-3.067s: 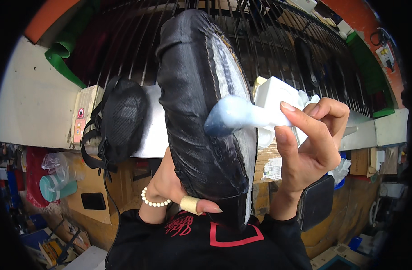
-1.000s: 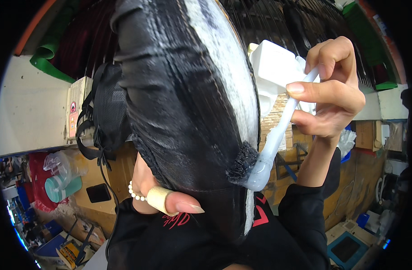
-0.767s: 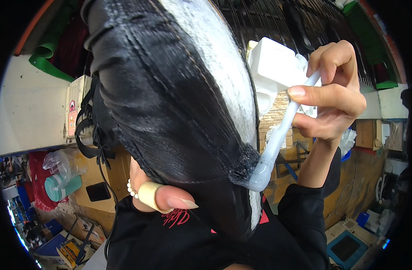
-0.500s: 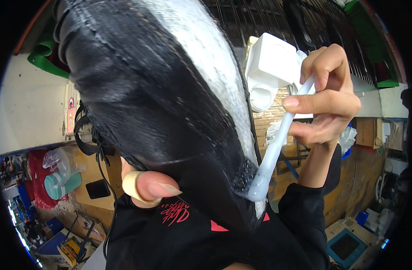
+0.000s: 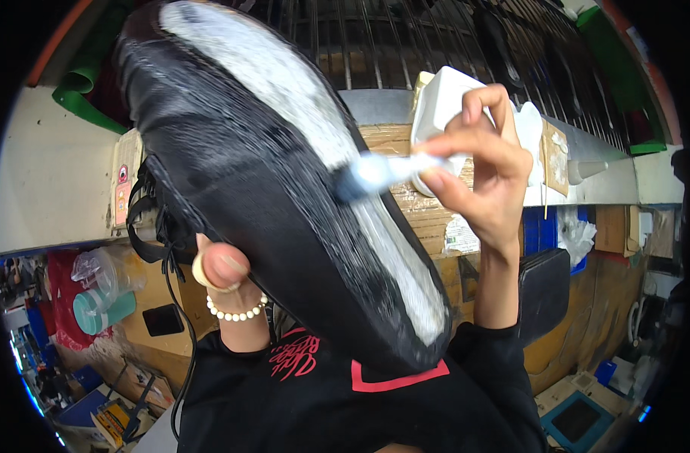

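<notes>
A black shoe upper (image 5: pixel 239 189) fills the middle, tilted with its underside partly toward me. A whitish band (image 5: pixel 277 75), wet-looking in places, runs along that underside. My left hand (image 5: pixel 225 270) grips the shoe from the lower left; its thumb wears a pale finger wrap, and the other fingers are hidden behind the shoe. Pinched in my right hand (image 5: pixel 488 170) is a white-handled brush (image 5: pixel 371 177), blurred by motion. Its dark bristles touch the shoe where the black side meets the whitish band. Black laces (image 5: pixel 141 219) hang at the shoe's left.
Beyond my right hand stands a white plastic container (image 5: pixel 439 94) on a worn bench top (image 5: pixel 394 143). Metal rods (image 5: pixel 390 45) line the far side. At left lie a dark phone (image 5: pixel 162 319) and a teal canister (image 5: pixel 103 311). A black pad (image 5: pixel 545 294) is at right.
The brush has moved up and left along the band from the shoe's lower end, now held more level. The shoe has shifted and turned, showing more of its underside.
</notes>
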Motion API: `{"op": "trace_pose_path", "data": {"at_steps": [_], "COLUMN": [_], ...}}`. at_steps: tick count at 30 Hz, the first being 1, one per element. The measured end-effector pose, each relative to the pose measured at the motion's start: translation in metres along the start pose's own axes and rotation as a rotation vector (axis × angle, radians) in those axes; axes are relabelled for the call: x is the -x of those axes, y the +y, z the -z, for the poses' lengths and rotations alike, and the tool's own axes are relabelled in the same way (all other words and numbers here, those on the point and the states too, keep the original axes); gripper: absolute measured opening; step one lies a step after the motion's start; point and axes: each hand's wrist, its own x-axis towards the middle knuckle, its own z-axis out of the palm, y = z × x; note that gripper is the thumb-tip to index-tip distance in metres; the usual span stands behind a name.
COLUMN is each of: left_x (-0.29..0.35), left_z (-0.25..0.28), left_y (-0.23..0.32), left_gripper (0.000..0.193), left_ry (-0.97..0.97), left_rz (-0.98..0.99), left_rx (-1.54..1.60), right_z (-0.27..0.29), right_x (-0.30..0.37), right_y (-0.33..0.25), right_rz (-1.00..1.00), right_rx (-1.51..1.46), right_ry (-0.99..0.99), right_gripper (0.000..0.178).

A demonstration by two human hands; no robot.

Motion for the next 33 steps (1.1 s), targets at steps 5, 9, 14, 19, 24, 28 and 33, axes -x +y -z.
{"op": "trace_pose_path", "data": {"at_steps": [5,9,14,19,24,28,33], "left_x": [-0.011,-0.013,-0.006,-0.001,-0.001,-0.003,-0.008], "left_z": [0.002,-0.003,-0.01,-0.015,-0.016,-0.016,-0.016], "left_y": [0.015,0.019,0.015,0.018,0.019,0.023,0.026], "left_gripper": [0.074,0.074,0.073,0.072,0.072,0.071,0.07], "left_ry": [0.019,0.024,0.025,0.032,0.041,0.058,0.085], "left_rz": [-0.069,-0.095,-0.094,-0.102,-0.11,-0.117,-0.129], "left_rx": [0.029,0.037,0.025,0.009,0.003,0.001,0.002], "right_z": [0.021,0.024,0.011,0.004,0.011,0.026,0.035], "right_x": [0.017,0.013,-0.004,-0.022,-0.028,-0.014,0.001], "right_y": [-0.013,-0.028,-0.038,-0.033,-0.023,-0.018,-0.015], "right_rz": [0.042,0.075,0.099,0.224,0.3,0.228,0.181], "right_rx": [-0.178,0.055,0.196,0.258,0.182,0.092,0.032], "right_ry": [0.007,0.003,-0.004,0.03,-0.018,-0.143,-0.166], "right_gripper": [0.027,0.03,0.032,0.029,0.03,0.035,0.037]}}
